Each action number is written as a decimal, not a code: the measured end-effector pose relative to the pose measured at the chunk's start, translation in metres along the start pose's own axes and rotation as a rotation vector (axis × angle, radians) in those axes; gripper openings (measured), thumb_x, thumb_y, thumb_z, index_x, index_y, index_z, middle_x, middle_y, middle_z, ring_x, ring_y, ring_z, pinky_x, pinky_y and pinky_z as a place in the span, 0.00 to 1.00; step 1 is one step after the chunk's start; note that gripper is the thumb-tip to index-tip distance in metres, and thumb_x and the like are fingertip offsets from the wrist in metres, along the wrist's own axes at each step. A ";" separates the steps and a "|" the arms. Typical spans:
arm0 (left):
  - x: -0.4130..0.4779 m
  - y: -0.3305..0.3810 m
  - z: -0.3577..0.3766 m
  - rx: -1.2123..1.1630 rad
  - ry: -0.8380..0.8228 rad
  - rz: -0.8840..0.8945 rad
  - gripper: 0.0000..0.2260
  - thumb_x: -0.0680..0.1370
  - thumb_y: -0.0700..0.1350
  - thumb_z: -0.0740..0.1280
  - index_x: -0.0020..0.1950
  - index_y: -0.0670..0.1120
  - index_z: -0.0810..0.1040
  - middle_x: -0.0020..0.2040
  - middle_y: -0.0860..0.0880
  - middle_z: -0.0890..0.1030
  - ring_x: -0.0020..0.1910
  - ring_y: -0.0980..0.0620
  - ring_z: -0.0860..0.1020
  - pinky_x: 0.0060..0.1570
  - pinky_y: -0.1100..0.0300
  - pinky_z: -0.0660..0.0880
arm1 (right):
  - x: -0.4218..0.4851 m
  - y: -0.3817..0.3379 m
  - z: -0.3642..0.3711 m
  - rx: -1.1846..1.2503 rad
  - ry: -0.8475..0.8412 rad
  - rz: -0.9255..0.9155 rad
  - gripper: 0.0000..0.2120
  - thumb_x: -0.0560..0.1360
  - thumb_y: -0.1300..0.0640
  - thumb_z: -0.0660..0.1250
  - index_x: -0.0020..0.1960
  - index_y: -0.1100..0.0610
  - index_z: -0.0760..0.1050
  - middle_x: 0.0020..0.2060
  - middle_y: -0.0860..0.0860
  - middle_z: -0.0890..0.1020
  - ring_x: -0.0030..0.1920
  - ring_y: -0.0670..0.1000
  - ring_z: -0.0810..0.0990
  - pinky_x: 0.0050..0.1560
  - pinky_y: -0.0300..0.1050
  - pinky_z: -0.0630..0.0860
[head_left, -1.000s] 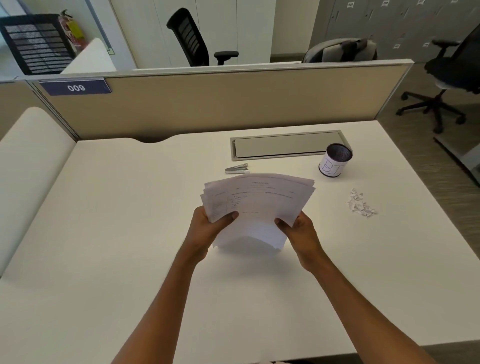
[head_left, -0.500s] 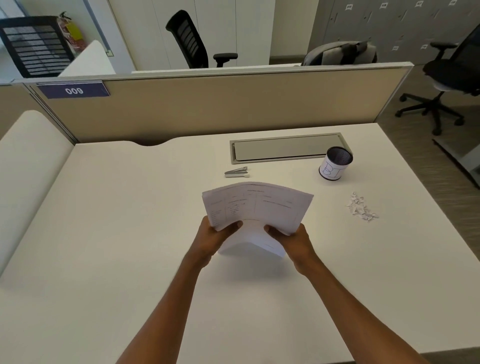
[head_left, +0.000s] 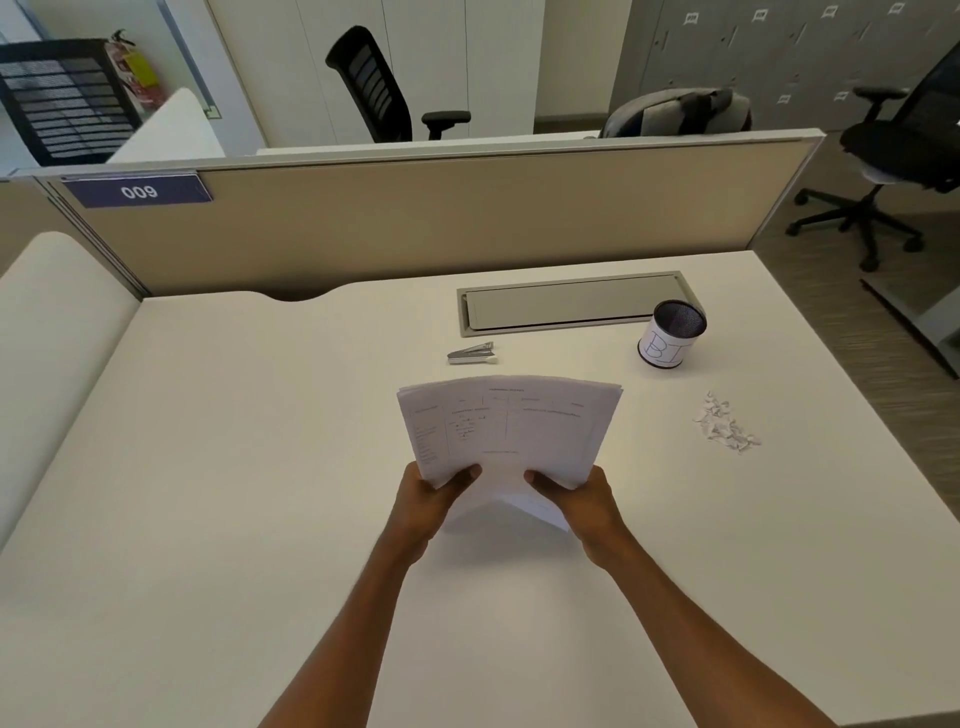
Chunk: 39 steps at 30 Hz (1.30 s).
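A white desk (head_left: 208, 467) filled the foreground. A beige partition (head_left: 467, 228) ran along its far edge at 12 o'clock, with a blue "009" plate (head_left: 139, 191) at 10. Behind it stood a black chair (head_left: 374, 88), white cupboards (head_left: 431, 47) and, at 1, grey lockers (head_left: 753, 52). A second chair (head_left: 904, 150) stood at 2 on brown carpet (head_left: 831, 322). At 11 was possibly a fire extinguisher (head_left: 136, 67).

An office: behind the desk (head_left: 260, 467) stands a partition (head_left: 441, 218) numbered 009, with swivel chairs (head_left: 379, 88) and lockers (head_left: 779, 47) beyond.

"009" on partition sign (head_left: 139, 191)
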<state>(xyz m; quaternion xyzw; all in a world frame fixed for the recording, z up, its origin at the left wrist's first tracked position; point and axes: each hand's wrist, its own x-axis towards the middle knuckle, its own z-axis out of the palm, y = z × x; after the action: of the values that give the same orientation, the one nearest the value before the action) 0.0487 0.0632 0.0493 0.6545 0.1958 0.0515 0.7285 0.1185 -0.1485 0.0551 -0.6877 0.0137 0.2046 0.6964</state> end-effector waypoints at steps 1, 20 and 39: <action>0.002 -0.001 -0.001 0.001 0.017 -0.017 0.18 0.77 0.42 0.79 0.65 0.51 0.84 0.61 0.48 0.88 0.63 0.42 0.84 0.61 0.46 0.84 | 0.002 -0.002 -0.002 -0.010 -0.009 0.015 0.16 0.72 0.58 0.81 0.56 0.47 0.83 0.50 0.46 0.89 0.52 0.47 0.87 0.52 0.40 0.83; -0.018 0.005 0.049 -0.659 0.296 -0.053 0.27 0.83 0.38 0.70 0.79 0.55 0.69 0.71 0.44 0.83 0.68 0.39 0.83 0.67 0.32 0.78 | -0.005 -0.014 0.043 0.455 0.021 0.143 0.16 0.77 0.64 0.73 0.64 0.54 0.80 0.57 0.52 0.88 0.58 0.56 0.86 0.58 0.55 0.83; -0.010 0.027 -0.051 -0.127 -0.125 -0.199 0.15 0.82 0.41 0.72 0.69 0.45 0.82 0.63 0.42 0.87 0.64 0.39 0.85 0.60 0.42 0.83 | -0.005 -0.023 -0.043 -0.109 0.038 -0.011 0.06 0.76 0.57 0.76 0.52 0.53 0.84 0.47 0.48 0.89 0.48 0.50 0.88 0.48 0.45 0.85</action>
<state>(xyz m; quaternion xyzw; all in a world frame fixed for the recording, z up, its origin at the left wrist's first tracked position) 0.0265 0.1110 0.0742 0.5864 0.2103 -0.0496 0.7807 0.1318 -0.1911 0.0763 -0.7284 0.0118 0.1881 0.6587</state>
